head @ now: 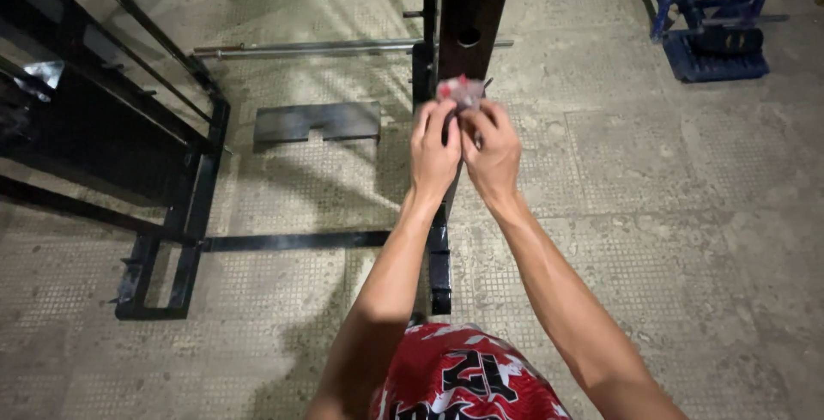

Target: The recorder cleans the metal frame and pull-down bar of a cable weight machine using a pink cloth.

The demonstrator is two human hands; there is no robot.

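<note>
Both my arms reach forward and my two hands meet in front of a dark upright steel post (471, 8) that has a round hole in it. My left hand (434, 151) and my right hand (492, 152) pinch a small crumpled red and white wrapper (461, 90) between their fingertips, just below the hole. What is inside the wrapper is hidden by my fingers. A black steel rail (439, 257) runs along the floor under my wrists.
A black welded steel frame (176, 214) lies on the tiled concrete floor at the left. A flat notched steel plate (316, 121) and a long metal rod (318, 46) lie beyond it. A blue metal stand (717, 38) sits at the top right.
</note>
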